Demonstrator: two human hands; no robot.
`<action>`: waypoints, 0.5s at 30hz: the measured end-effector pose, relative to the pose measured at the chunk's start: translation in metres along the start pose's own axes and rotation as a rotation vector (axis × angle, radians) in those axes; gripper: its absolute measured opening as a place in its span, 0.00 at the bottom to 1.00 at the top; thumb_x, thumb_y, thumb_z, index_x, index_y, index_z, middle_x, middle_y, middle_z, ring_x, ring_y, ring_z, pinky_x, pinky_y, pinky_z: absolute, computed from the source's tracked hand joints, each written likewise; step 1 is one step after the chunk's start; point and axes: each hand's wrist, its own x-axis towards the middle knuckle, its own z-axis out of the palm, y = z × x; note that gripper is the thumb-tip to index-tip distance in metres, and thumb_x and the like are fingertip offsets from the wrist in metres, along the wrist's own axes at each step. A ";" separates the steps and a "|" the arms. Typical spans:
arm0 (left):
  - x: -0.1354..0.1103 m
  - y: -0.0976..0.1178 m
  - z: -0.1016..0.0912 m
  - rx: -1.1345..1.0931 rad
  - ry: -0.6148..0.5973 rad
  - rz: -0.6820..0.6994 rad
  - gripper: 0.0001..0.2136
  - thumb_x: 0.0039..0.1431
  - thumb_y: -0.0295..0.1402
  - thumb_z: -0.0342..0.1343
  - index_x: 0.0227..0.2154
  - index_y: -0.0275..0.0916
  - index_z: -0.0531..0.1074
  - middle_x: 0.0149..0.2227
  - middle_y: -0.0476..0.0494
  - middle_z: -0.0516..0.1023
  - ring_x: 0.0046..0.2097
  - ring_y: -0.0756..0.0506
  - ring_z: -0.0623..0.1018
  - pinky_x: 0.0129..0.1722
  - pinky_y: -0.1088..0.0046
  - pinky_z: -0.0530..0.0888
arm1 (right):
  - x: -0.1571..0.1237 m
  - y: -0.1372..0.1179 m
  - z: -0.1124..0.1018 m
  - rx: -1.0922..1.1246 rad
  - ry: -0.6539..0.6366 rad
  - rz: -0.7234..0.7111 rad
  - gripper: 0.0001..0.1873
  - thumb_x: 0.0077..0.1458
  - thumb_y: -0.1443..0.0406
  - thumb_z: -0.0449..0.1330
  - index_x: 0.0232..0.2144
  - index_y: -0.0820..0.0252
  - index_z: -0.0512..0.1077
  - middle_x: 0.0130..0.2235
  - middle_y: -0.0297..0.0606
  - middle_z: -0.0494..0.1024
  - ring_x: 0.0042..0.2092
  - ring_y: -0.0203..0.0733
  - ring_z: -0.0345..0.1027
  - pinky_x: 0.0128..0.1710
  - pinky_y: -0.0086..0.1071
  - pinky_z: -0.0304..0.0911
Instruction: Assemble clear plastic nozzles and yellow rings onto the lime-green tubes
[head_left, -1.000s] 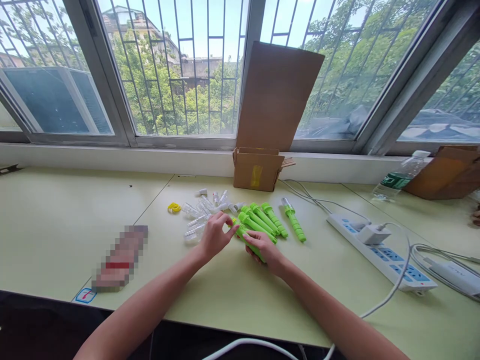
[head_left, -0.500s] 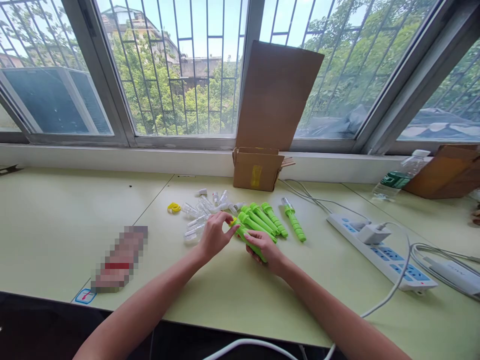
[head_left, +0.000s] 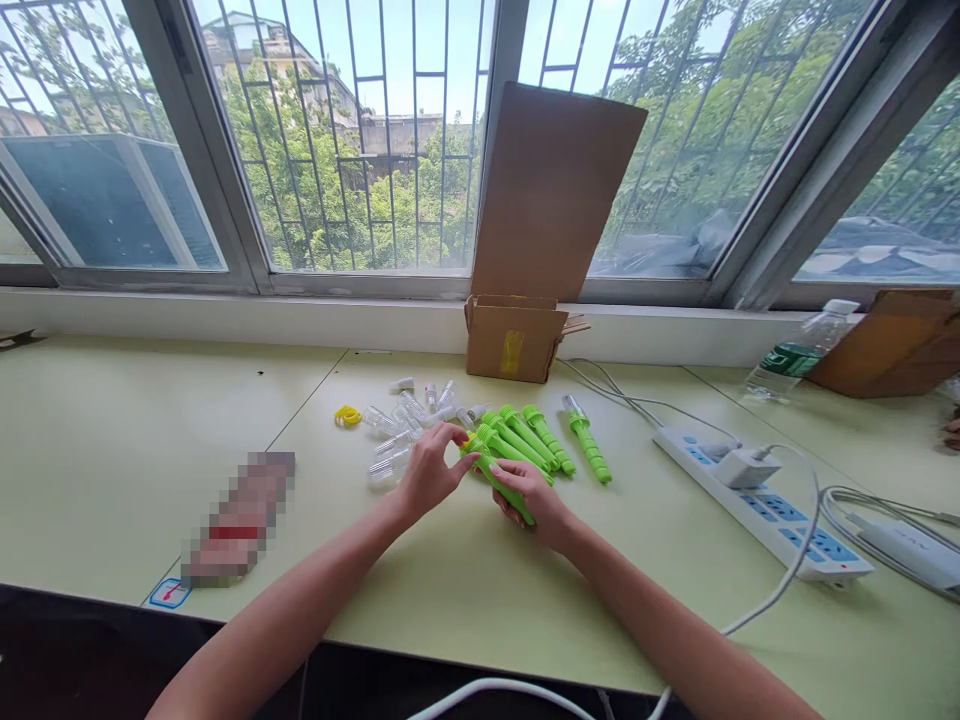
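My right hand (head_left: 536, 500) is wrapped around a green plastic handle (head_left: 486, 468), which slants with its top end toward the left. At that end, my left hand (head_left: 431, 470) pinches a small yellow ring (head_left: 468, 442) between thumb and fingers; the fingertips partly hide it. Just beyond my hands lie several more green handles (head_left: 523, 437) side by side. One green handle with a clear tip (head_left: 589, 440) rests apart on the right. Clear plastic caps (head_left: 390, 420) are scattered behind my left hand, with a few yellow rings (head_left: 347, 415) to their left.
An upright cardboard box (head_left: 510, 345) stands by the window, its tall flap raised. To the right are a white power strip (head_left: 757, 505) with plugged-in cables, a charger (head_left: 911, 545) and a water bottle (head_left: 799, 350). A pixelated object (head_left: 240, 525) lies at left near the table edge.
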 end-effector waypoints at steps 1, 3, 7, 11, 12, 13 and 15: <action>0.000 0.000 0.000 -0.006 0.004 0.001 0.08 0.54 0.34 0.60 0.34 0.41 0.67 0.34 0.46 0.76 0.38 0.45 0.77 0.38 0.67 0.74 | 0.000 0.000 0.001 -0.024 0.008 -0.008 0.19 0.52 0.48 0.56 0.30 0.58 0.66 0.18 0.26 0.64 0.15 0.29 0.49 0.14 0.25 0.41; 0.000 0.000 -0.001 -0.007 0.023 0.001 0.08 0.55 0.34 0.61 0.35 0.41 0.67 0.34 0.46 0.76 0.38 0.45 0.77 0.38 0.67 0.74 | -0.001 0.000 0.002 -0.105 0.047 -0.065 0.19 0.53 0.48 0.55 0.27 0.57 0.64 0.18 0.27 0.64 0.16 0.30 0.51 0.15 0.26 0.45; -0.001 0.000 -0.002 0.012 0.063 0.008 0.09 0.54 0.33 0.61 0.36 0.42 0.67 0.34 0.47 0.77 0.38 0.45 0.77 0.40 0.66 0.74 | 0.000 0.002 0.005 -0.351 0.159 -0.216 0.19 0.56 0.48 0.52 0.26 0.56 0.66 0.21 0.30 0.67 0.18 0.33 0.56 0.19 0.30 0.52; -0.001 0.000 -0.001 0.028 0.061 0.016 0.10 0.54 0.33 0.61 0.37 0.42 0.67 0.34 0.47 0.77 0.38 0.45 0.77 0.42 0.65 0.73 | 0.000 0.003 0.005 -0.535 0.239 -0.309 0.18 0.58 0.50 0.51 0.33 0.56 0.71 0.25 0.34 0.71 0.23 0.37 0.59 0.25 0.31 0.55; -0.001 0.000 0.000 0.030 0.057 0.017 0.10 0.54 0.33 0.61 0.37 0.42 0.67 0.34 0.47 0.77 0.38 0.45 0.77 0.42 0.65 0.73 | 0.000 0.003 0.005 -0.548 0.247 -0.317 0.18 0.59 0.50 0.50 0.33 0.56 0.71 0.26 0.34 0.71 0.23 0.37 0.59 0.25 0.31 0.55; -0.002 0.000 0.000 0.030 0.054 0.018 0.10 0.54 0.33 0.61 0.38 0.42 0.67 0.34 0.47 0.77 0.38 0.45 0.77 0.43 0.64 0.73 | 0.000 0.003 0.005 -0.547 0.249 -0.318 0.18 0.59 0.51 0.50 0.32 0.56 0.70 0.25 0.34 0.70 0.23 0.37 0.58 0.24 0.31 0.54; -0.002 -0.001 0.001 0.027 0.053 0.015 0.11 0.54 0.34 0.61 0.38 0.42 0.66 0.34 0.47 0.77 0.38 0.45 0.77 0.43 0.64 0.72 | 0.000 0.005 0.006 -0.517 0.242 -0.307 0.18 0.59 0.51 0.50 0.27 0.56 0.67 0.22 0.32 0.67 0.22 0.36 0.57 0.24 0.31 0.53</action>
